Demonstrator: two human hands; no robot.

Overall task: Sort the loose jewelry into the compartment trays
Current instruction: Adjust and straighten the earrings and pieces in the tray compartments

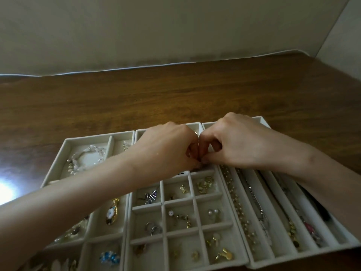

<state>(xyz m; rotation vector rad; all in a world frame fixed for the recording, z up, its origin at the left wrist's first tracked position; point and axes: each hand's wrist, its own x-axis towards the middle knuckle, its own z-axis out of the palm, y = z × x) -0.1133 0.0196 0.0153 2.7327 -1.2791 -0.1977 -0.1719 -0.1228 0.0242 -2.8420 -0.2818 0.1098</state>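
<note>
While the middle tray sits on the tabletop beneath them, my left hand and right hand meet fingertip to fingertip, both pinching one thin gold piece.

Side by side, the cream left tray holds a clear bead bracelet, the gridded middle tray earrings, the slotted right tray chains.

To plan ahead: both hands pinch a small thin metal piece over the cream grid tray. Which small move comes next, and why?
Probably set the small thin metal piece down into the cream grid tray: left hand and right hand pinch it directly above.
</note>
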